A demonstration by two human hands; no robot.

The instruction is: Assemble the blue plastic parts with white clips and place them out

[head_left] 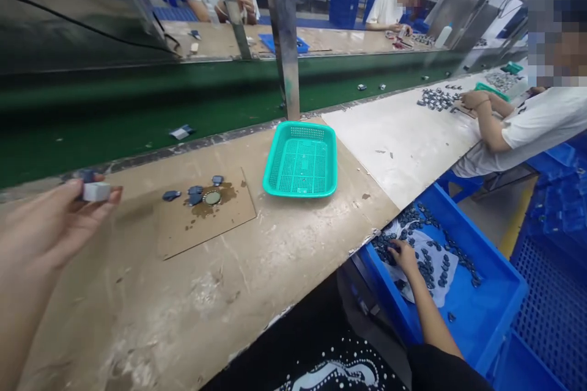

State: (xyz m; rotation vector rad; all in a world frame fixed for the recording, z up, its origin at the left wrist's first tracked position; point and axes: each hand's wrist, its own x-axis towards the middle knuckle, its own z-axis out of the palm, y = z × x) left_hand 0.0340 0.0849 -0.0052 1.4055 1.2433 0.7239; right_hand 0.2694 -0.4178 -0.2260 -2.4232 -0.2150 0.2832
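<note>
My left hand (55, 220) is raised over the left end of the bench, its fingers pinched on a small white block (96, 191) with a dark piece behind it. My right hand (403, 255) reaches down into a blue crate (495, 293) beside the bench, fingers curled among several small dark parts (428, 266) on a white sheet. A brown cardboard mat (206, 220) lies on the bench with a few dark parts (195, 194) and a round disc (212, 198) in a glue stain. An empty teal basket (301, 160) sits to its right.
A green conveyor belt (137, 116) runs along the far side of the bench, carrying small parts. A steel post (284, 30) rises behind the basket. A co-worker in white (527, 128) sits at the right with piled dark parts. More people work across the belt.
</note>
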